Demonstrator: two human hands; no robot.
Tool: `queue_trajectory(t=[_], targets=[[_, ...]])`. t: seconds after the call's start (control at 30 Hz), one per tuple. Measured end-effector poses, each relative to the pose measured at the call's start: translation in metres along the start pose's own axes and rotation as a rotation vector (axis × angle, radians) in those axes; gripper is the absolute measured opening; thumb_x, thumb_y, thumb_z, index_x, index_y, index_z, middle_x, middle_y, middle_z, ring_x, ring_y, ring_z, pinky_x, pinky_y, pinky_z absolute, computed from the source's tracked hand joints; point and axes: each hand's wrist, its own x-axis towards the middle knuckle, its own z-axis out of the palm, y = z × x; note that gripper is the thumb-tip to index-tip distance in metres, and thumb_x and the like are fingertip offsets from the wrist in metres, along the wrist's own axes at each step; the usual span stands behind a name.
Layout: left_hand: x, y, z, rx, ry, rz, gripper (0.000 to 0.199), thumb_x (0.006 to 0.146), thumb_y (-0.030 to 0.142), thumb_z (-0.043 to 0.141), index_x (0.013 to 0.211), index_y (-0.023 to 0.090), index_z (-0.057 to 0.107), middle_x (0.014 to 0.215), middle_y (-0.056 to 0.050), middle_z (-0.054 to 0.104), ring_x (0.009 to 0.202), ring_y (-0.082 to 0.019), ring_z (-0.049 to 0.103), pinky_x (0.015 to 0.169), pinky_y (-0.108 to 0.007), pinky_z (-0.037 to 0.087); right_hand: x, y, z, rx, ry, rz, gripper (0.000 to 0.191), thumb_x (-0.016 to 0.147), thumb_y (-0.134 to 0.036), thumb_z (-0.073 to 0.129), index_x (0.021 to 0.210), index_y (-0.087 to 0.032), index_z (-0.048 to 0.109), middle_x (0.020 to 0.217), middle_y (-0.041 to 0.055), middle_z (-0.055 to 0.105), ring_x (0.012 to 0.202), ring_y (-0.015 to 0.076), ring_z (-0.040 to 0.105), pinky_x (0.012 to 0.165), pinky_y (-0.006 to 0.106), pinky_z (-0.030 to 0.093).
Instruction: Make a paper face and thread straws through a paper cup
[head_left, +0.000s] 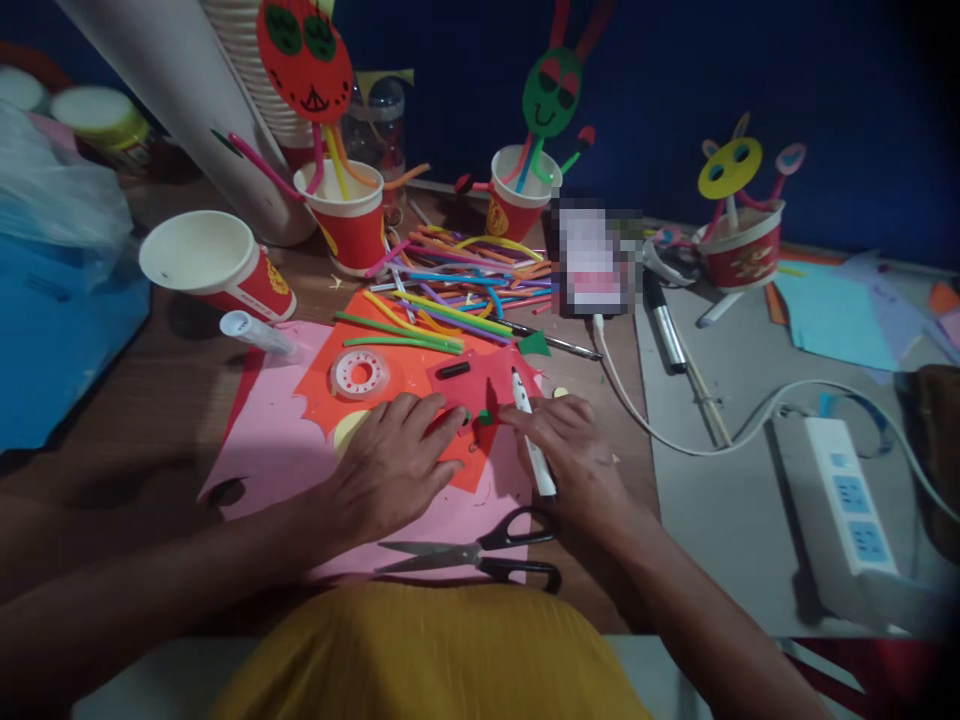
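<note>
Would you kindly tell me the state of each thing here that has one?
Scissors: blades spread open.
White marker: in the right hand, seemingly uncapped.
Left hand: palm down, fingers extended.
Tape roll: lying flat.
Phone: screen blurred but bright, cable plugged in.
Power strip: on or off unclear.
Leftmost cup: uncovered.
Red-faced figure: in a cup.
Green-faced figure: in a second cup.

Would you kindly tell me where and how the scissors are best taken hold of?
Probably by the black handles, from the right, with the right hand once its marker is down. The scissors lie flat and open, handles to the right, near that wrist; the blades point left, so this side avoids them.
</note>
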Motion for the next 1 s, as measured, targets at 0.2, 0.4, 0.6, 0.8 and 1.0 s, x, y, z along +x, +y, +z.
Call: queue_trajectory(t=[0.2, 0.4, 0.6, 0.8, 1.0], targets=[[0.002, -0.006, 0.002, -0.005, 0.023, 0.014, 0.038, 0.09, 0.034, 0.045, 0.115, 0.01, 0.061, 0.114, -0.016, 0.059, 0.093, -0.029, 0.051, 0.078, -0.043, 0.045, 0.0, -0.001, 0.0, -0.026, -0.017, 0.024, 0.05, 0.066, -0.006, 0.053, 0.115, -0.013, 0.059, 0.091, 0.0096, 0.069, 0.092, 0.0265, 0.058, 0.08, 0.04, 0.038], [0.002, -0.008, 0.0, -0.034, 0.078, 0.021, 0.034, 0.09, 0.03, 0.045, 0.112, 0.008, 0.061, 0.108, -0.016, 0.06, 0.092, -0.028, 0.052, 0.08, -0.043, 0.045, 0.001, -0.001, -0.002, -0.031, -0.05, 0.023, 0.053, 0.064, -0.006, 0.054, 0.116, -0.015, 0.058, 0.091, 0.009, 0.068, 0.092, 0.0266, 0.058, 0.078, 0.04, 0.038], [0.004, -0.012, -0.004, -0.116, 0.057, -0.006, 0.029, 0.092, 0.02, 0.038, 0.108, 0.007, 0.059, 0.107, -0.015, 0.061, 0.095, -0.025, 0.052, 0.083, -0.041, 0.045, 0.0, 0.0, -0.001, -0.027, -0.039, 0.021, 0.052, 0.066, -0.007, 0.053, 0.116, -0.017, 0.058, 0.09, 0.0088, 0.068, 0.093, 0.0273, 0.058, 0.079, 0.041, 0.038], [0.002, -0.001, -0.01, -0.149, 0.073, 0.019, 0.028, 0.092, 0.019, 0.039, 0.109, 0.009, 0.059, 0.091, -0.01, 0.063, 0.081, -0.022, 0.053, 0.07, -0.035, 0.047, 0.001, -0.001, -0.001, -0.013, -0.018, 0.017, 0.047, 0.068, -0.007, 0.053, 0.114, -0.016, 0.059, 0.091, 0.0098, 0.068, 0.091, 0.0269, 0.058, 0.079, 0.041, 0.039], [0.0, 0.02, -0.004, -0.079, -0.009, 0.083, 0.032, 0.092, 0.025, 0.045, 0.116, 0.009, 0.057, 0.088, -0.008, 0.066, 0.078, -0.022, 0.057, 0.068, -0.035, 0.045, 0.001, 0.0, -0.001, 0.004, 0.003, 0.014, 0.049, 0.065, -0.007, 0.055, 0.114, -0.014, 0.059, 0.091, 0.0103, 0.068, 0.092, 0.028, 0.058, 0.079, 0.042, 0.04]])
